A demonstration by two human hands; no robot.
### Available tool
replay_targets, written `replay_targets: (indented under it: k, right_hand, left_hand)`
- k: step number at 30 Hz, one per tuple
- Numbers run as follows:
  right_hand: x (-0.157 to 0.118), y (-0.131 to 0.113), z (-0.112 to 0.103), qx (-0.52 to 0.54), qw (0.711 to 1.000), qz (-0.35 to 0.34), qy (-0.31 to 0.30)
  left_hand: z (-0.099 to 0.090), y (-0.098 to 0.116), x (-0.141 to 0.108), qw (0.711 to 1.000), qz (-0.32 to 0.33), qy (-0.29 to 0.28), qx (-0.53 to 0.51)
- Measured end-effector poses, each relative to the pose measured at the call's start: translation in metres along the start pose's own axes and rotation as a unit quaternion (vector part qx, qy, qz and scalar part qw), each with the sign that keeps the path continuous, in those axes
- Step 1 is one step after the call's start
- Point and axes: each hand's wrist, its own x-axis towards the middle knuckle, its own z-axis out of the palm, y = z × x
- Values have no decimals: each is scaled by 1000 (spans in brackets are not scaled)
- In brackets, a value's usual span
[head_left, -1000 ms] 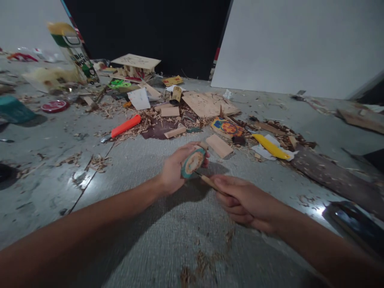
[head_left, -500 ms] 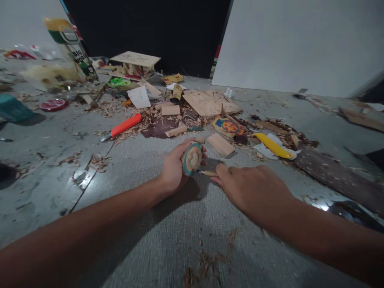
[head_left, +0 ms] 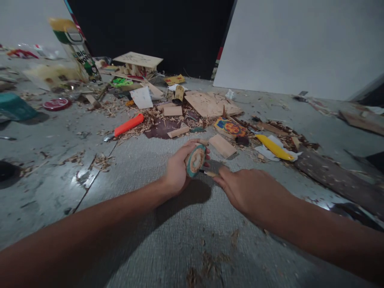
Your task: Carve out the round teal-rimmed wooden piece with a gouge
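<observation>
My left hand (head_left: pixel 177 167) is wrapped round an oval wooden piece (head_left: pixel 197 159), its face tilted toward me and to the right. The piece has a teal painted rim and a bare, carved-looking middle. A short pale wooden tip (head_left: pixel 203 141) sticks out at the top of that hand; whether it belongs to the piece I cannot tell. My right hand (head_left: pixel 250 188) pinches the wooden handle of a thin paintbrush (head_left: pixel 210 173). Its dark tip is at the lower right edge of the teal rim, seemingly touching it.
A pale wood block (head_left: pixel 222 146), a yellow-handled cutter (head_left: pixel 275 148) and an orange-handled tool (head_left: pixel 129 125) lie on the floor beyond my hands. Behind them are wood shavings, a plywood sheet (head_left: pixel 210 103) and scraps. A teal container (head_left: pixel 16 107) and red lid (head_left: pixel 57 104) lie left.
The view has shifted slightly, so everything sits a little further right. The oval piece is turned slightly in my left hand's grip, and the brush stays at its lower edge.
</observation>
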Motion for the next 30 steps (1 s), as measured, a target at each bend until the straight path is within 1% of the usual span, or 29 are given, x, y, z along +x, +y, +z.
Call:
replay_targets:
  k: [5, 7, 9, 11, 12, 13, 14, 15, 16, 17, 18, 19, 20, 21, 22, 23, 24, 26, 27, 28, 30]
  right_hand:
    - [-2, -2, 0, -7, 1000, -8, 5]
    - [-2, -3, -2, 30, 1000, -7, -1]
    - [-2, -4, -5, 91, 996, -6, -7]
    - [-3, -6, -10, 184, 983, -8, -22]
    - [-4, -7, -12, 241, 970, -4, -42]
    - [-5, -7, -14, 309, 948, 12, -73]
    - [-7, -7, -15, 393, 911, 40, -120]
    - [-9, -7, -16, 484, 854, 73, -179]
    - [-10, -5, -15, 570, 779, 104, -241]
    - [-12, -3, -14, 646, 692, 124, -298]
    - [-13, -1, -11, 708, 602, 126, -347]
    - [-14, 2, -9, 753, 521, 115, -385]
    - [-14, 4, -6, 781, 462, 96, -410]
    - [-15, 5, -3, 795, 426, 78, -425]
    - [-15, 6, -1, 799, 415, 65, -431]
    - [-15, 6, 0, 795, 429, 61, -426]
    - [-15, 4, 0, 775, 481, 65, -405]
    - [-15, -1, -2, 693, 639, 83, -323]
    - [-15, -3, -3, 646, 707, 94, -272]
    - [-15, -6, -5, 600, 763, 101, -221]
    - [-13, -9, -8, 498, 854, 87, -122]
  left_hand:
    - [3, 2, -3, 1000, 4, -5, 13]
    - [5, 5, -7, 999, 11, -10, 29]
    - [8, 7, -12, 998, 26, -18, 53]
    - [10, 8, -17, 997, 38, -31, 66]
    - [11, 9, -19, 996, 39, -38, 69]
    - [12, 9, -21, 996, 36, -45, 69]
    - [13, 9, -23, 996, 33, -49, 67]
    - [14, 10, -24, 996, 31, -52, 62]
    - [15, 11, -25, 996, 28, -55, 59]
    - [16, 12, -25, 996, 23, -59, 57]
    - [18, 15, -26, 996, 19, -66, 55]
    - [19, 17, -26, 996, 15, -75, 51]
    - [21, 21, -27, 995, 14, -87, 49]
    - [22, 24, -27, 993, 13, -102, 51]
    - [23, 27, -28, 991, 16, -118, 59]
    - [24, 30, -28, 988, 22, -132, 73]
    - [24, 32, -28, 985, 28, -142, 91]
    - [26, 34, -29, 980, 39, -145, 130]
    - [27, 34, -29, 979, 45, -138, 144]
    - [28, 33, -29, 978, 52, -125, 156]
    - [30, 27, -29, 976, 69, -78, 190]
